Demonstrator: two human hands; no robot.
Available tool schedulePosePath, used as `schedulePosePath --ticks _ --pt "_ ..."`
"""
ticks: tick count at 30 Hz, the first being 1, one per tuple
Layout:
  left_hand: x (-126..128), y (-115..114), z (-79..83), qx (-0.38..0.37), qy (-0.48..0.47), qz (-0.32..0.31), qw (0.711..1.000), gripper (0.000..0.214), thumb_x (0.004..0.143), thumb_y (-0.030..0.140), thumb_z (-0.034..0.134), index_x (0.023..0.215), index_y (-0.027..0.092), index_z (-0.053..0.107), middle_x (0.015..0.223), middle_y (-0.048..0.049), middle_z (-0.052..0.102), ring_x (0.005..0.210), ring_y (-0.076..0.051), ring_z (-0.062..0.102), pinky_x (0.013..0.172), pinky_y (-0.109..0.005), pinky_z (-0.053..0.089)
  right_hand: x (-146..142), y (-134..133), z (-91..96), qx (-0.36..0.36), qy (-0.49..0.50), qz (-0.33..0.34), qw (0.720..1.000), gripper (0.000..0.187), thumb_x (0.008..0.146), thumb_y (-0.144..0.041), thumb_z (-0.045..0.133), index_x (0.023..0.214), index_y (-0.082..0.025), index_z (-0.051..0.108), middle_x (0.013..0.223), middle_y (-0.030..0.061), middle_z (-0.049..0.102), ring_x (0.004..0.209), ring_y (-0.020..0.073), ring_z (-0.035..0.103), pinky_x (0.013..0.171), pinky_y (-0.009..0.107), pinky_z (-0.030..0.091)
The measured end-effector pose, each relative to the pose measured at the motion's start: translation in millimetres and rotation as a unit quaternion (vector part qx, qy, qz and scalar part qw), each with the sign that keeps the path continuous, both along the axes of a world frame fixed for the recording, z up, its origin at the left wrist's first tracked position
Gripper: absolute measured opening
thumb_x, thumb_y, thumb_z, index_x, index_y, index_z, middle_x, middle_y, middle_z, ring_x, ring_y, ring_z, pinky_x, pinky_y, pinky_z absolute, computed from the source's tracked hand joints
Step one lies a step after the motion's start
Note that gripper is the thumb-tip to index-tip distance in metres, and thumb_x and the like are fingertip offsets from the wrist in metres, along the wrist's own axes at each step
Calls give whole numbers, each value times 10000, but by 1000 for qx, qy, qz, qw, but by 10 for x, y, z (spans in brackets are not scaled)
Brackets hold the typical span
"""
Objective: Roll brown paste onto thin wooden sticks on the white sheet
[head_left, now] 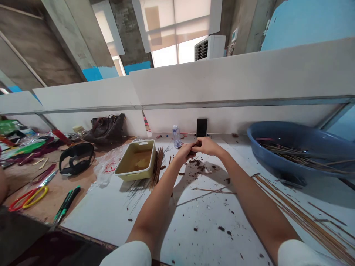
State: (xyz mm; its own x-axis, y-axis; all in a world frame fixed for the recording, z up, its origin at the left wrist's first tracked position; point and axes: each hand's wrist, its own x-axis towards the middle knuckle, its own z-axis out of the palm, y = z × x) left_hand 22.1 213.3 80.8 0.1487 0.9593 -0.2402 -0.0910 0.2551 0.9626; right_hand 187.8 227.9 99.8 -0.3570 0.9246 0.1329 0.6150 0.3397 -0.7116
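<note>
1. Hands: I have the left hand [184, 153] and the right hand [207, 146] pressed together above the white worktop [177, 236]. The forearms converge from the white sleeves [127, 255] at the near edge of the view.
2. Finger state: the right fingers [197, 143] are curled and clenched against the left fingers [191, 149]. They appear to grasp something small, but the hands hide it, so I cannot tell what it is.
3. Item location: any held item lies between the 2 hands, directly above the dark crumbs [198, 166] scattered on the worktop.
4. Handling: in my judgement, this grip works best with both wrists low, the fingertips close together, and the hands centred over the worktop, away from the tray.
5. Near items: loose thin sticks [213, 190] lie just beyond the right forearm, with long bamboo strips [305, 218] further right. A bundle of thin brown sticks [156, 168] lies beside the yellow tray [135, 160], which holds brownish liquid.
6. Far items: the blue basin [294, 147] holds more sticks on the right. An upright phone [202, 127] and a plastic bottle [176, 136] stand near the wall. Scissors with red and yellow handles [27, 199] and green-handled tools [66, 201] lie on the brown surface to the left.
</note>
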Motion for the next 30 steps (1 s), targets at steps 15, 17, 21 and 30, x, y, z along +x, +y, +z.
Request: schedulePosePath --ticks 15,17,21,30 --pt "-34 39 -82 32 -15 12 999 360 887 403 794 705 200 558 554 60 443 474 -63 340 445 -189 236 -68 57 -156 -67 183 66 979 328 802 -391 852 789 -229 566 561 -49 639 524 120 568 492 232 405" --pt "-29 53 -107 35 -17 18 999 362 893 381 775 690 207 531 533 67 412 468 -64 323 440 -190 223 -93 45 -161 -70 202 68 975 318 785 -372 851 775 -227 567 567 -46 644 525 117 569 493 230 419" --pt "-29 80 -135 25 -22 27 999 386 893 362 775 688 225 478 515 74 398 459 -65 343 444 -186 274 -104 26 -162 -70 226 72 969 275 755 -334 830 749 -225 576 586 -38 648 529 118 581 494 231 439" --pt "-44 51 -88 0 -36 18 999 313 932 353 727 741 217 520 527 50 500 428 -63 385 436 -186 295 -102 -1 -166 -62 242 60 966 259 748 -356 824 745 -223 601 574 -36 641 517 120 566 497 235 430"
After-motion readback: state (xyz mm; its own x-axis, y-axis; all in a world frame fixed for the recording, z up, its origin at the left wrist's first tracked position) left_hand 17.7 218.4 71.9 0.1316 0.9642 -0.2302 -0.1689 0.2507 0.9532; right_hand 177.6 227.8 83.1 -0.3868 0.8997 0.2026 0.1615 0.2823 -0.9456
